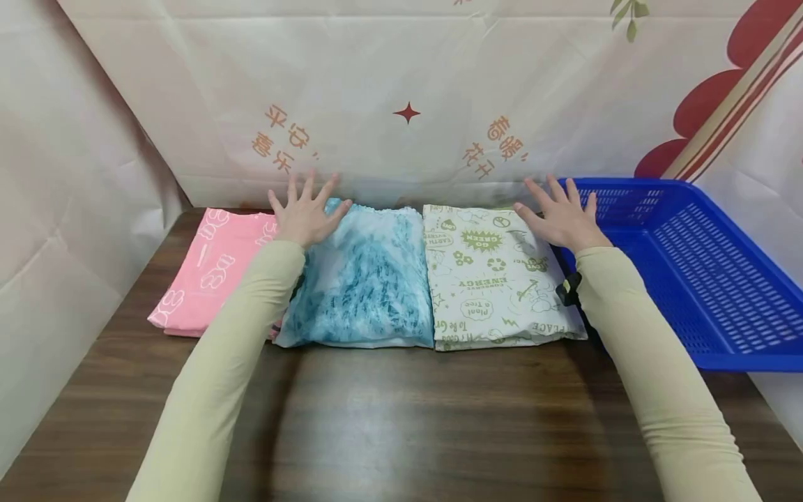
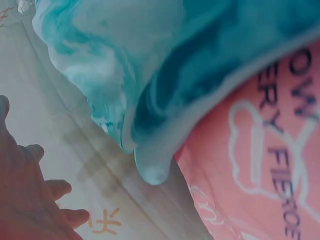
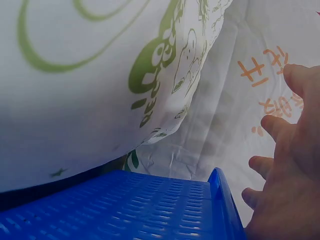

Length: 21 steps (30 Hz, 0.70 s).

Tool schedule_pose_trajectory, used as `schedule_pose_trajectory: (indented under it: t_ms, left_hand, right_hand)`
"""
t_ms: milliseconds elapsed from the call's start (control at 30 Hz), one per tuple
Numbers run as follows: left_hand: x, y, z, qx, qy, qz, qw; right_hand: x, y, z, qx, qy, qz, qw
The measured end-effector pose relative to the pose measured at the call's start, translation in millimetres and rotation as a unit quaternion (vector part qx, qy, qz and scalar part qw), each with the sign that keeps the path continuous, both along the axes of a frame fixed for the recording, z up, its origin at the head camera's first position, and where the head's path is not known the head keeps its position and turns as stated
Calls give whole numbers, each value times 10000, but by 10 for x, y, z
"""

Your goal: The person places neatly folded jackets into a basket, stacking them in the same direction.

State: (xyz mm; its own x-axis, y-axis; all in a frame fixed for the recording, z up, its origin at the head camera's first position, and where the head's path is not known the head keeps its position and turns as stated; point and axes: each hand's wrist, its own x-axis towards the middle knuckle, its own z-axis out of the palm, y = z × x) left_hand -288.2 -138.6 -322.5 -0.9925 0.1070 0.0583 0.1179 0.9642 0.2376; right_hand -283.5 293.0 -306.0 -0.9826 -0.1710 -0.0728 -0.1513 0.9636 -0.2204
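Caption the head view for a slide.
Spread fingers near a row: pink bundle, blue-white bundle, green-printed bundle, blue basket.

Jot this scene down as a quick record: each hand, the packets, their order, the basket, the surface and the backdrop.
Left hand: spread, holding nothing, at the blue packet's far left corner
Right hand: spread, holding nothing, at the white packet's far right corner
Packets: three
Order, left to right: pink packet, blue, white with green print
Basket: blue, slotted, right of the white packet
Surface: brown table
Backdrop: pale cloth with orange writing
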Motion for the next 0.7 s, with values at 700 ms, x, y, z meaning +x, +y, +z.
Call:
schedule_pose_trajectory:
  t_ms: [700]
  left_hand:
    - [-14, 0, 97, 65, -80, 23, 9999]
  right_hand:
    - [30, -96, 54, 165, 38, 251, 9995]
